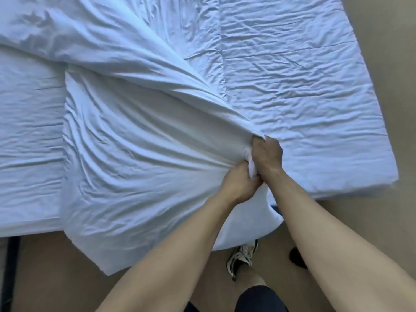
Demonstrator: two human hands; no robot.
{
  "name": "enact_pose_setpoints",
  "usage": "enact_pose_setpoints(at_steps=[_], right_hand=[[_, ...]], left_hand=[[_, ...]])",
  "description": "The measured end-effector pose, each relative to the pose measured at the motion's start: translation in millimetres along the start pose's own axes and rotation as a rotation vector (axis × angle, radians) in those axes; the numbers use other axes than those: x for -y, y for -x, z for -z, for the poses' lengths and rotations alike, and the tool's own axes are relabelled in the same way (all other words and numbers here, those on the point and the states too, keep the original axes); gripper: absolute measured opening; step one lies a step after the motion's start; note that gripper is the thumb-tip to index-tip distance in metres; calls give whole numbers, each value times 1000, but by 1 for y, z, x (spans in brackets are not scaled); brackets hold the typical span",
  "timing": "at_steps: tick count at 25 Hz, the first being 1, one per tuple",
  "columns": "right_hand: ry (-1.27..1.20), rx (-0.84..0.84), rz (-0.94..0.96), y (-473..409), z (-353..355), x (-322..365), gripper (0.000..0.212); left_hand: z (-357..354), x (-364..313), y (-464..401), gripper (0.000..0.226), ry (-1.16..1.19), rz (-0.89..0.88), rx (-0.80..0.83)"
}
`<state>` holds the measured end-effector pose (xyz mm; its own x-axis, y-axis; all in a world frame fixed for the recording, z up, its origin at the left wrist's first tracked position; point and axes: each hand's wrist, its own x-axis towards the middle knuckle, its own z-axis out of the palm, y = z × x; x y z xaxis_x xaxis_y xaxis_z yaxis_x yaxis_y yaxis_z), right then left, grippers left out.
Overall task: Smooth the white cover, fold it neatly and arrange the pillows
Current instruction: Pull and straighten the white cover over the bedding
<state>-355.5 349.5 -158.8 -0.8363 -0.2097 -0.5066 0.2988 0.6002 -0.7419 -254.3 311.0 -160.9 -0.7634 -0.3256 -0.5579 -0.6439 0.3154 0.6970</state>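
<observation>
The white cover (135, 136) lies rumpled across the bed, stretched in taut folds toward my hands. My left hand (240, 181) grips a bunched corner of it near the bed's front edge. Right above it, my right hand (266, 154) grips the same bunch of cloth, and the two hands touch. The cover's lower edge hangs off the bed toward the floor. No pillow shows in this view.
The bed's wrinkled white sheet (304, 75) spreads to the right and left of the cover. Beige floor (382, 221) surrounds the bed's right corner and front. My shoe (242, 255) stands on the floor just below the hanging cover. A dark strip (11, 266) runs at the far left.
</observation>
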Motion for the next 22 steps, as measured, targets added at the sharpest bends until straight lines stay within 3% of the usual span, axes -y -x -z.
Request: enact_pose_setpoints(at_steps=[3,5,7,9,11,13,15,17,20,21,22], right_hand=[[92,249,-198,-30,33,-46,21],[274,431,-223,-36,29,-83,48],[314,508,-230,-27,21,-111,74],[305,506,-241,-13,14,-131,83],[404,489,-230,2,13,-143,88],[368,479,-233,21,14,-144,89],[140,511,-357,48,7,-134,76],[-42,639,-531,80,-10,-108,61],[-150,759,-669,132,-49,-63,37],[-194,746,-677,146,-59,-55,27],[-235,766,-646,155,-67,-52,40]], left_hand=[[-46,-7,-13,66,-81,186,157],[-55,20,-12,84,-266,314,201],[-49,60,0,73,-338,382,141],[-35,110,19,41,-251,456,-27],[-17,166,50,39,-128,663,-182],[-2,214,89,63,72,952,-304],[8,252,129,82,445,1193,-385],[12,263,167,102,904,1338,-320],[19,239,190,113,1391,1213,-115],[23,231,189,104,1479,1122,-143],[27,228,189,92,1545,1060,-243]])
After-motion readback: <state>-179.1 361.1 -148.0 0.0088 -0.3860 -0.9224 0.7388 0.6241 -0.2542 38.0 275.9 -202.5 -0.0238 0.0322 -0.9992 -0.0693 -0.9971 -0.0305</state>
